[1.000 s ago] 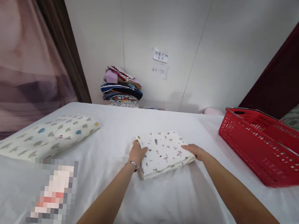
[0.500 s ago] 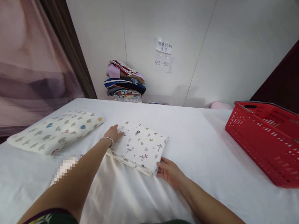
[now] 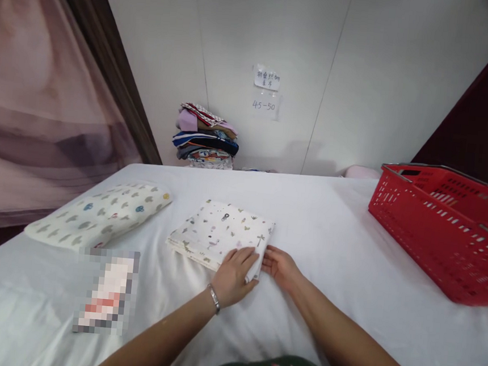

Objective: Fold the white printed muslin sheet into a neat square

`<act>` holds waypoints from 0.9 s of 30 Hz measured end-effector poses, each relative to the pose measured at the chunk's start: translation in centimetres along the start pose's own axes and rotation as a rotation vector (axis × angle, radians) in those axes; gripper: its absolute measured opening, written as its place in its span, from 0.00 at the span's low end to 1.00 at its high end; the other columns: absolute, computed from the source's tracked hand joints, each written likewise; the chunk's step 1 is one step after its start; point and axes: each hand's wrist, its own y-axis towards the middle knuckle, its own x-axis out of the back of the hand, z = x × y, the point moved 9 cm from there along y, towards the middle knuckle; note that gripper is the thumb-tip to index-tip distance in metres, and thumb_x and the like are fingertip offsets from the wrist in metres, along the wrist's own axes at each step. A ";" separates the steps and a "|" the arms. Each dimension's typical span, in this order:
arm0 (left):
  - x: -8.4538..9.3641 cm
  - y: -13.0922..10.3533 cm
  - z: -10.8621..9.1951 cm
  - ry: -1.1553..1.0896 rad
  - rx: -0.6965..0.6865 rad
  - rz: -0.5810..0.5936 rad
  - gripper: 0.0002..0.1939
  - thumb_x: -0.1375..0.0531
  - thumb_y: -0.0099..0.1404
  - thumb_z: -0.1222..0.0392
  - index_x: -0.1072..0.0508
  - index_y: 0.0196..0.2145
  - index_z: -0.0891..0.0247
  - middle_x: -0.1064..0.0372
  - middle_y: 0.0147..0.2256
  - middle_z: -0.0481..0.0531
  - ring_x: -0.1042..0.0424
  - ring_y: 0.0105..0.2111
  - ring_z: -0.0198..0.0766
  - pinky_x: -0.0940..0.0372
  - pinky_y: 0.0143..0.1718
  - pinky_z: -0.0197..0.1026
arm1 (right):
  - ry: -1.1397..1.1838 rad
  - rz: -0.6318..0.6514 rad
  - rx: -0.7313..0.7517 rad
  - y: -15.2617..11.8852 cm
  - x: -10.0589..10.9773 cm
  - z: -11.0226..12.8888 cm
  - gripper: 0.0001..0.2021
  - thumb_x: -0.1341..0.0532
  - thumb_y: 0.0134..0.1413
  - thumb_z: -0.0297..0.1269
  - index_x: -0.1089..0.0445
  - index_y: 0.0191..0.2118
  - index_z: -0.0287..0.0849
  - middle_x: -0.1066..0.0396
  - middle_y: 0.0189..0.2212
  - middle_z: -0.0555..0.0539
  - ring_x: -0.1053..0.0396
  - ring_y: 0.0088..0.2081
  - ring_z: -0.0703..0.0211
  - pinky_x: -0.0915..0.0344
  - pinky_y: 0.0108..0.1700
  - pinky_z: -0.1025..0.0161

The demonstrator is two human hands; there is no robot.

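A folded white cloth [image 3: 227, 230] with small palm and animal prints lies flat near the middle of the white-covered table. My left hand [image 3: 236, 273] rests on its near right corner, fingers extended over the fabric and nothing gripped. Beside the cloth's right edge is my right hand [image 3: 281, 268], its fingertips bent and touching that edge; whether they pinch the fabric is unclear. Another folded white cloth [image 3: 104, 213], with grey, blue and yellow prints, lies to the left, apart from both hands.
A red plastic basket [image 3: 436, 234] stands at the right of the table [image 3: 331, 213]. Behind the far edge is a pile of folded fabrics [image 3: 207, 137] against the wall. A pixelated item [image 3: 110, 288] lies at the near left. Curtains hang on the left.
My left hand has moved from the cloth's left side to its near right corner. My right hand has shifted slightly up along the right edge. The cloth's near left edge lies spread lower.
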 end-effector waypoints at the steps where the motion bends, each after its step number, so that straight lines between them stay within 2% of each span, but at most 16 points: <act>1: -0.1 -0.1 0.3 -0.005 0.013 -0.013 0.27 0.42 0.55 0.55 0.39 0.53 0.56 0.41 0.54 0.56 0.43 0.54 0.45 0.49 0.55 0.52 | -0.008 -0.002 0.012 0.3 0.0 0.2 0.10 0.44 0.46 0.28 0.33 0.38 0.38 0.27 0.33 0.44 0.29 0.32 0.60 0.33 0.39 0.61; 5: -0.3 -0.3 1.4 -0.040 0.066 -0.081 0.23 0.47 0.60 0.56 0.40 0.53 0.60 0.39 0.52 0.57 0.41 0.53 0.42 0.48 0.55 0.50 | -0.014 -0.019 0.041 1.0 0.2 0.7 0.10 0.44 0.46 0.27 0.34 0.38 0.39 0.27 0.31 0.46 0.29 0.30 0.61 0.33 0.36 0.62; 9: 0.0 -0.3 1.9 -0.065 0.163 -0.172 0.19 0.51 0.63 0.57 0.39 0.51 0.60 0.34 0.48 0.54 0.36 0.49 0.39 0.45 0.54 0.47 | -0.011 0.027 -0.039 0.4 0.0 0.0 0.10 0.42 0.47 0.30 0.35 0.39 0.39 0.27 0.32 0.45 0.29 0.31 0.60 0.33 0.39 0.59; 12: -0.2 -0.3 1.5 -0.053 0.176 -0.189 0.18 0.53 0.64 0.57 0.39 0.51 0.60 0.35 0.49 0.54 0.36 0.49 0.38 0.46 0.54 0.47 | -0.062 0.087 -0.116 -0.6 -0.7 -1.3 0.09 0.41 0.48 0.33 0.34 0.37 0.37 0.27 0.31 0.45 0.29 0.30 0.60 0.33 0.37 0.58; 16: -0.3 -0.6 0.4 0.045 0.123 -0.181 0.19 0.53 0.64 0.57 0.39 0.52 0.62 0.38 0.52 0.56 0.41 0.53 0.41 0.51 0.56 0.50 | -0.110 0.167 -0.192 -2.0 -1.6 -3.1 0.08 0.41 0.46 0.33 0.33 0.34 0.36 0.28 0.28 0.46 0.29 0.28 0.60 0.33 0.37 0.57; 19: 0.1 -1.2 -0.6 0.135 0.071 -0.196 0.23 0.48 0.61 0.54 0.40 0.53 0.63 0.42 0.54 0.58 0.45 0.55 0.45 0.53 0.57 0.53 | -0.156 0.213 -0.184 -3.1 -1.9 -3.2 0.10 0.40 0.44 0.34 0.32 0.36 0.36 0.28 0.28 0.46 0.30 0.28 0.61 0.33 0.38 0.56; 22: 0.6 -1.7 -1.2 0.195 0.055 -0.227 0.29 0.44 0.57 0.49 0.41 0.54 0.65 0.41 0.54 0.60 0.44 0.55 0.48 0.53 0.56 0.54 | -0.320 0.275 -0.190 -3.9 -1.7 -3.1 0.15 0.39 0.44 0.38 0.32 0.39 0.37 0.28 0.31 0.45 0.30 0.30 0.61 0.33 0.36 0.59; 24: 0.6 -1.7 -1.2 0.212 0.071 -0.220 0.28 0.45 0.57 0.50 0.40 0.53 0.65 0.39 0.52 0.60 0.42 0.53 0.47 0.52 0.56 0.54 | -0.477 0.251 -0.153 -3.4 -0.6 -2.4 0.15 0.40 0.44 0.40 0.31 0.39 0.38 0.28 0.32 0.45 0.30 0.31 0.59 0.34 0.33 0.61; 27: 0.1 -1.5 -0.8 0.225 0.101 -0.173 0.25 0.45 0.58 0.58 0.41 0.54 0.63 0.37 0.50 0.57 0.39 0.51 0.45 0.51 0.55 0.53 | -0.792 0.050 0.070 -1.0 2.2 1.0 0.13 0.44 0.46 0.39 0.31 0.38 0.40 0.28 0.31 0.46 0.31 0.30 0.59 0.35 0.31 0.62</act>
